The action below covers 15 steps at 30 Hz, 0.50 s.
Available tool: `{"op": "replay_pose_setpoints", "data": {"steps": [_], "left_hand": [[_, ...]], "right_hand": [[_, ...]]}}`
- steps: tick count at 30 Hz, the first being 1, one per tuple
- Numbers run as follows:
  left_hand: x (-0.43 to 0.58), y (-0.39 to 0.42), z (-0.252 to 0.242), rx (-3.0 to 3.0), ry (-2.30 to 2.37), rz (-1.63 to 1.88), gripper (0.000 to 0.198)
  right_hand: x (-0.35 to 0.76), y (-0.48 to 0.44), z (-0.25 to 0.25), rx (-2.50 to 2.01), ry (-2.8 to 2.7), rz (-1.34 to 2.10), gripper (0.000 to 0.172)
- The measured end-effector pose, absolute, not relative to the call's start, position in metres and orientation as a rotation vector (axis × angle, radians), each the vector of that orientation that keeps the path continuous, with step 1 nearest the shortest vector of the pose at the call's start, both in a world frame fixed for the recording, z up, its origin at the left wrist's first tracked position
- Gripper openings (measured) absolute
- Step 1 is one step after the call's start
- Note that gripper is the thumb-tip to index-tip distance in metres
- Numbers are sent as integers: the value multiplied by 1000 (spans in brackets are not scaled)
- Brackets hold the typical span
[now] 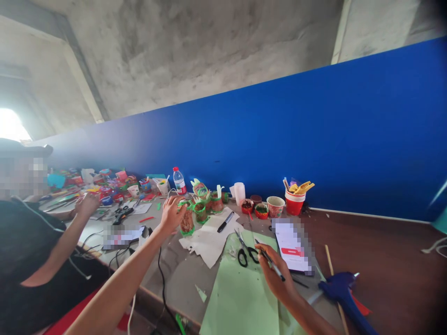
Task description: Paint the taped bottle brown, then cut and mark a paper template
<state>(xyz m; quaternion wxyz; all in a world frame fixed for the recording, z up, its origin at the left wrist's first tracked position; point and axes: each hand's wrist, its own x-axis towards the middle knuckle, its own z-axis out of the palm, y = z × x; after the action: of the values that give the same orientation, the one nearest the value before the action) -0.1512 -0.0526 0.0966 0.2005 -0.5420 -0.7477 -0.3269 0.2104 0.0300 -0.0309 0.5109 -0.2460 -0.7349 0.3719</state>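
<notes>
My left hand (171, 215) reaches out with its fingers curled at the top of a brown cup-like piece with green edging (187, 223). More brown and green pieces, a small cup (200, 213) and a wider one (217, 204), stand just beyond it. In my right hand (277, 277) is a slim dark pen (270, 260), held slanting above the green sheet (240, 298). Scissors with black handles (243, 257) lie on that sheet, close to my right fingers. A black marker (225, 222) rests on torn white paper (209, 237).
A phone (291, 246) and a blue glue gun (340, 286) lie at the right. Paint pots (261, 211), a paper cup (275, 207) and red cups with tools (295, 203) line the blue partition (279, 139). Another person (31, 260) works at the left; cables (162, 279) hang over the table edge.
</notes>
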Motion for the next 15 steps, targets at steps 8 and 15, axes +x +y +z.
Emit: {"op": "replay_pose_setpoints", "data": {"steps": [8,15], "left_hand": [[-168,-56,88,-1505,-2254,-930,66],[-178,-48,85,-1458,-2392,-1033,65]], "right_hand": [[208,28,-29,-577,-1749,957,27],[208,28,-27,-593,-1723,948,27]]}}
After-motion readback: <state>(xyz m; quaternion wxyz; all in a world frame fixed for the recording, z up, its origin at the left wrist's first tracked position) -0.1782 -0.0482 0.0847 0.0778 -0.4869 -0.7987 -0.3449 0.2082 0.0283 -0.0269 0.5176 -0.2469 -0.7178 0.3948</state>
